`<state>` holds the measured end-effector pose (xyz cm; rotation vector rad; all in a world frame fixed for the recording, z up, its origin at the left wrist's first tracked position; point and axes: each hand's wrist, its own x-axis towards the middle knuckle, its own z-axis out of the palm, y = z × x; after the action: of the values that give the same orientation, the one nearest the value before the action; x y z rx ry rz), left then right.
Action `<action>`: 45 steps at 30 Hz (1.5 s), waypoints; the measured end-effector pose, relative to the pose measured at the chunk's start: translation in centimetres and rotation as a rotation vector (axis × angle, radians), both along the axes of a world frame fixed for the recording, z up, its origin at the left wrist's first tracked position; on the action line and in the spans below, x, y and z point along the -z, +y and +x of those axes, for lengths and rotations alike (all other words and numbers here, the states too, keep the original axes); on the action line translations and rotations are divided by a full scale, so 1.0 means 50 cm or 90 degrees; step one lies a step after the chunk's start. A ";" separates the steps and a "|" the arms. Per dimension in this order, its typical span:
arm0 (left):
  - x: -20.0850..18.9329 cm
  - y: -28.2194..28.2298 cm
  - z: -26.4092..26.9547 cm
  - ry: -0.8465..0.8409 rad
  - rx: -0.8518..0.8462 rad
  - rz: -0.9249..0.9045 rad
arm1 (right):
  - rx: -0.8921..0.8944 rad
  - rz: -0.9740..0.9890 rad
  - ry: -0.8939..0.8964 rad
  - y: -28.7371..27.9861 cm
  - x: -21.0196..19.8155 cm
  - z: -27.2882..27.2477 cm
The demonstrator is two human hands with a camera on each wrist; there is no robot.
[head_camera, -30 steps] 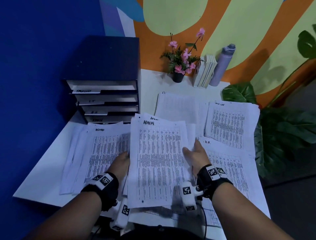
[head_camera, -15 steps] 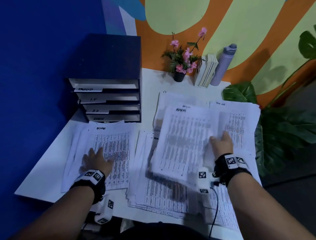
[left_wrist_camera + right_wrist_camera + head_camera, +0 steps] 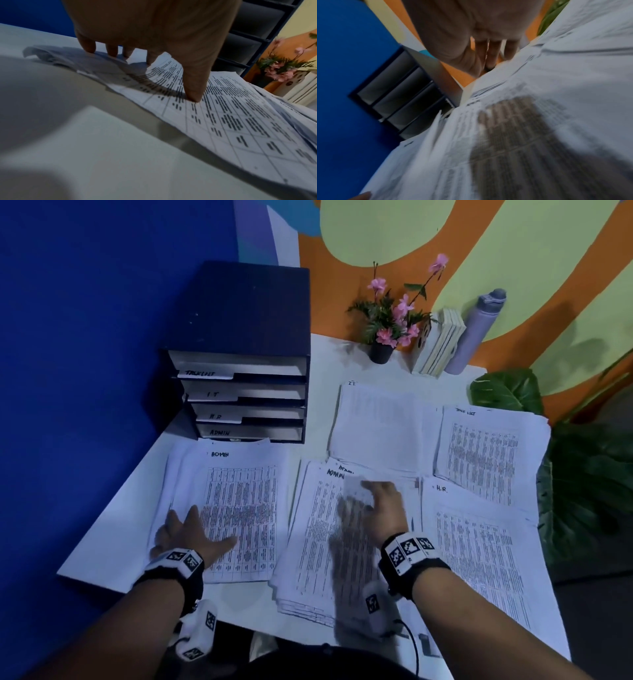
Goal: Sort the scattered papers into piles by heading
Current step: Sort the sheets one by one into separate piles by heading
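- The unsorted stack lies in the middle of the worktop, its long axis running from the person toward the file organiser; the top sheet is headed ADMIN.
- That heading matches the ADMIN pile, which lies just left of the unsorted stack, so my judgement is that the next sheet travels a short way left.
- The right hand is over the upper part of the unsorted stack, fingers fairly straight and blurred; the grip looks apart, with no sheet pinched that I can make out.
- The left hand lies flat on the ADMIN pile, fingers spread, thumb tip pressing the print; its grip is apart, holding nothing.
- The right hand is the nearer one to the top sheet.
- The sheets are white with dense printed tables, edges fanned and uneven.
- Right of the unsorted stack lies the H.R. pile; beyond the stack, the IT pile and the task list pile.
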<state>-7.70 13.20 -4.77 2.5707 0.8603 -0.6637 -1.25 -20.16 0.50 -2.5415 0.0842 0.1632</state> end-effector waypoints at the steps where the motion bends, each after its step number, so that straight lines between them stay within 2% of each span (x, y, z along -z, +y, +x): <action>1: -0.001 0.003 0.001 -0.006 -0.009 -0.005 | -0.032 0.056 0.029 0.024 0.001 0.001; 5: -0.008 0.019 0.006 -0.002 0.006 -0.009 | -0.079 0.192 0.200 0.127 0.005 -0.010; 10: -0.007 0.045 -0.004 -0.008 0.082 0.015 | -0.104 0.170 0.283 0.210 0.033 -0.018; 14: -0.004 0.065 -0.007 -0.021 0.096 0.012 | -0.146 0.077 0.275 0.255 0.038 -0.019; 20: 0.004 0.104 0.013 -0.057 0.011 -0.072 | -0.204 -0.001 0.250 0.300 0.034 -0.021; 24: 0.004 0.110 0.017 -0.048 0.010 -0.011 | -0.261 0.000 0.274 0.321 0.031 -0.024; 29: 0.003 0.109 0.022 -0.020 0.022 -0.003 | -0.175 0.099 0.226 0.319 0.046 -0.015; 34: -0.006 0.137 0.051 0.006 0.011 0.020 | -0.082 0.219 0.305 0.307 0.059 -0.006; 38: 0.000 0.152 0.055 0.003 -0.015 -0.028 | -0.022 0.272 0.330 0.303 0.077 -0.004; 41: 0.000 0.145 0.050 -0.007 -0.001 -0.032 | -0.028 0.251 0.316 0.307 0.071 -0.011; 45: 0.004 0.127 0.038 -0.037 -0.013 -0.065 | -0.081 0.162 0.254 0.308 0.059 -0.013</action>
<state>-5.82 19.55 -4.98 2.4751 0.8110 -0.6072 -1.89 -4.76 -2.46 -2.2280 0.0520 0.6859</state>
